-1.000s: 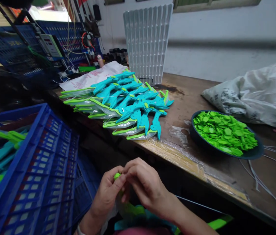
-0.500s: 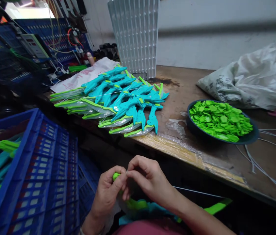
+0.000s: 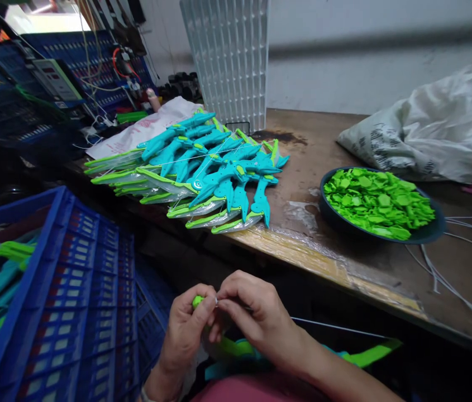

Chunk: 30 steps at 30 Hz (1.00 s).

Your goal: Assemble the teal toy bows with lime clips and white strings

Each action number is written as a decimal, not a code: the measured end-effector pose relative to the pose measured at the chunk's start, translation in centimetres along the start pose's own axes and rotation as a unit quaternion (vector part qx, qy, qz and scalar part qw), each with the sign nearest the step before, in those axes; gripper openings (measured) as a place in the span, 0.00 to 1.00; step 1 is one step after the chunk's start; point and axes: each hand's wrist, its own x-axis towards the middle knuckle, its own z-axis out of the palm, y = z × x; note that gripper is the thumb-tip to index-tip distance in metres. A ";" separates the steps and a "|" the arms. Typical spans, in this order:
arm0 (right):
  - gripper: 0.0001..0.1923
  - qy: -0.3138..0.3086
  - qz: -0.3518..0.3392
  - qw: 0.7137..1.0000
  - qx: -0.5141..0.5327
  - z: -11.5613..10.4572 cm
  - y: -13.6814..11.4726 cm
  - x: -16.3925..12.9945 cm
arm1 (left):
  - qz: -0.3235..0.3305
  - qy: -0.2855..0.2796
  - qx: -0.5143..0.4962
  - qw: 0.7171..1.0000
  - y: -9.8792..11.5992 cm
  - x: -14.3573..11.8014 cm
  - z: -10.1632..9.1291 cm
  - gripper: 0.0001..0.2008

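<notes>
Fingertips point(image 3: 214, 304) of both hands pinch together over the lap: left hand point(image 3: 185, 335) grasping a small green piece point(image 3: 197, 301), right hand point(image 3: 252, 321) apparently pinching a thin white string point(image 3: 336, 328). Blue crate point(image 3: 72, 290) left, teal toy pile point(image 3: 210, 167) on table point(image 3: 344, 268) beyond.

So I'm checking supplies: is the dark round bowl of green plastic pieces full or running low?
Full: the dark round bowl is heaped with green plastic pieces rising above its rim.
</notes>
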 end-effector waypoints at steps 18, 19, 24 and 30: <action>0.03 0.010 -0.008 0.997 -0.076 0.4 -0.1 -0.8 | 0.016 0.029 0.074 0.997 -0.1 0.3 -0.4 0.16; 0.04 0.004 -0.015 0.996 -0.085 0.5 0.0 -0.7 | 0.020 0.038 0.091 0.995 -0.1 0.3 -0.5 0.16; 0.05 0.015 -0.047 0.993 -0.108 0.9 0.3 -0.7 | 0.007 0.001 0.079 0.997 -0.4 0.0 -0.3 0.14; 0.08 -0.030 -0.042 0.978 -0.201 -1.5 -0.8 -1.6 | 0.026 -0.061 0.019 0.998 -0.1 0.4 0.0 0.16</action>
